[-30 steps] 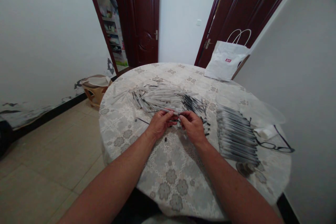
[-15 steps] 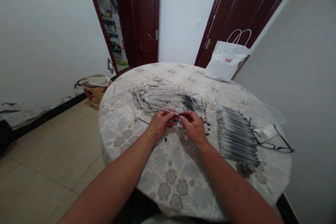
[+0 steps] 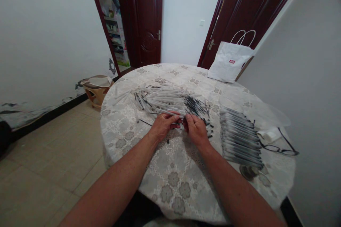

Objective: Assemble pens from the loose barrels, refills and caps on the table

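Head camera: my left hand (image 3: 161, 126) pinches a pale tube (image 3: 172, 112) over the cloth-covered bench (image 3: 149, 163). My right hand (image 3: 196, 129) is drawn in narrow at the tube's right end; I can't tell what it grips. White paper bag (image 3: 229, 60) stands upright at the far right edge, contents hidden from me. Loose tubes (image 3: 163, 96) heaped just beyond; slim rods (image 3: 239, 138) lie in rows to the right.

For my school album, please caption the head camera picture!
Left hand holding a pale tube, right hand close by, before a heap of tubes on flowered cloth.
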The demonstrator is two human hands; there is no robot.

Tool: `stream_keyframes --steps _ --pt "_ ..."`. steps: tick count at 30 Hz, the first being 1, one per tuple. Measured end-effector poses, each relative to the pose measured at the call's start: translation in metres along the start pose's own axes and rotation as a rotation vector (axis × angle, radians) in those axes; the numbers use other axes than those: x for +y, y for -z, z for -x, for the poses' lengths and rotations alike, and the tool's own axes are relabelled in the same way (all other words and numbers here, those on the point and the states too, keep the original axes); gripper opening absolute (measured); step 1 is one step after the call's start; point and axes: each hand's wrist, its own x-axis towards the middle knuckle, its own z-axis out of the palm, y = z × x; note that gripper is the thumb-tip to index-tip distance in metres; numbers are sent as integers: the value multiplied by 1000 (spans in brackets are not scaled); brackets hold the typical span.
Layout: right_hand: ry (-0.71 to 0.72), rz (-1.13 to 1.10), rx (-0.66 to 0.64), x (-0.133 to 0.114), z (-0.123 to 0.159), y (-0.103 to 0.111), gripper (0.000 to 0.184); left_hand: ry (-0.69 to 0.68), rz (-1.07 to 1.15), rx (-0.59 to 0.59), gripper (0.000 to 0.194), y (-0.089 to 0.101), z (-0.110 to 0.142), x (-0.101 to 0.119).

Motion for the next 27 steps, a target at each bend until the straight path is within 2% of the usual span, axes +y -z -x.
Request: stream_keyframes --steps 3,5,9,14,18,21,25,27 --pt "11 -27 -9 1 2 0 39 -7 2 14 38 -1 1 1" --pt "64 -9 -1 -1 4 0 28 -13 5 29 38 -2 1 2" --pt "129 59 -18 -4 5 1 20 -21 -7 27 38 -1 2 3" --pt "98 52 -80 -3 6 1 40 -30 -20 9 37 -2 3 3" --pt "124 21 -43 -4 7 2 22 -36 -11 26 38 -3 3 4" --pt "146 55 -34 -7 7 2 19 -40 -18 28 39 -2 2 3" --pt "107 52 -97 -7 6 2 39 -39 -42 1 38 -2 2 2" --pt "85 13 -89 -6 6 1 42 -36 -48 4 38 -3 3 2"
